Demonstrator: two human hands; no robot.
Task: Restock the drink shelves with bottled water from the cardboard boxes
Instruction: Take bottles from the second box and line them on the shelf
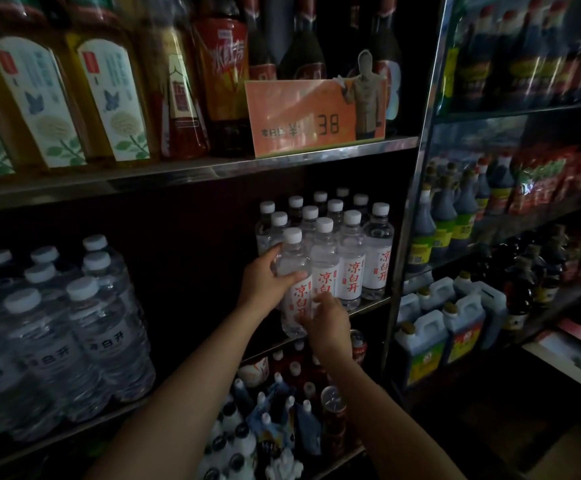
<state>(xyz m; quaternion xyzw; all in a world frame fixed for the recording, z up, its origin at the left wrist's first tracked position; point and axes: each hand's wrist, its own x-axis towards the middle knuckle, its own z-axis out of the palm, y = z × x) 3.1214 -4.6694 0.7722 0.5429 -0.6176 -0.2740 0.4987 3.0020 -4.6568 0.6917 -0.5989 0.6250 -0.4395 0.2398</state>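
Holding one bottle [294,282] just left of centre in the frame, the person has both hands on it: the left hand [264,282] wraps its upper body, thumb across the front and fingers [271,252] curled round the far side, while the right hand [323,320] grips the lower label with curled fingers. The bottle stands roughly upright at the front edge of the shelf [368,304], touching the left end of the block of like bottles [351,258] with white caps and red lettering; whether its base already rests on the shelf is hidden by the right hand. To finish this step well, I judge it best to seat the base flat, slide it snug against its neighbour so the front row runs straight, and turn the red lettering forward to match the others. Let go with the lower hand first, steadying the top so the row is not knocked like skittles. Dark bare shelf lies left of the block, so more can go there. Large water bottles [74,327] fill the lower left of the frame; no cardboard box is in view.
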